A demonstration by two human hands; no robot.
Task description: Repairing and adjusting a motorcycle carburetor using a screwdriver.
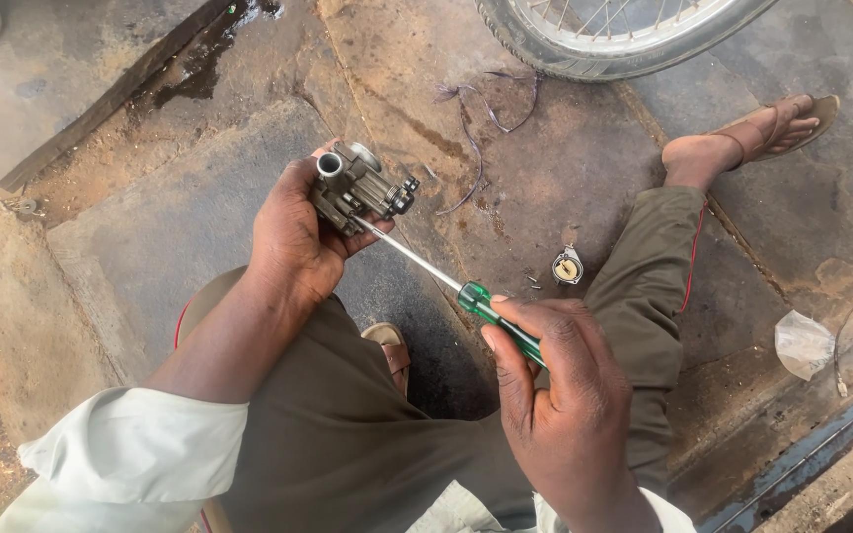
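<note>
Left hand (293,232) is clenched around a small grey metal carburetor (357,188), holding it up above the concrete floor (180,217) with its round intake opening facing the camera. Right hand (560,385) is wrapped tight around the green translucent handle of a screwdriver (466,293), whose steel shaft runs up and to the left until its tip meets the lower side of the carburetor, right beside the left fingers.

Doing this step well seems to hinge on 3 things. 1: the shaft should stay in line with the screw, since a tilted tip is likely to slip out and chew the slot. 2: the left hand should brace the body firmly, perhaps against the knee, so that the turning force goes into the screw and not into twisting the part. 3: the fingertips close to the tip are at risk if the blade skids, so I would keep them clear of its path.

Just beyond the right hand, a small round metal part (567,266) lies on the floor with a few tiny pieces beside it, near the outstretched trouser leg (644,276). A spoked motorcycle wheel (614,35) stands at the top edge, and a sandalled foot (752,133) rests well apart from the work.
</note>
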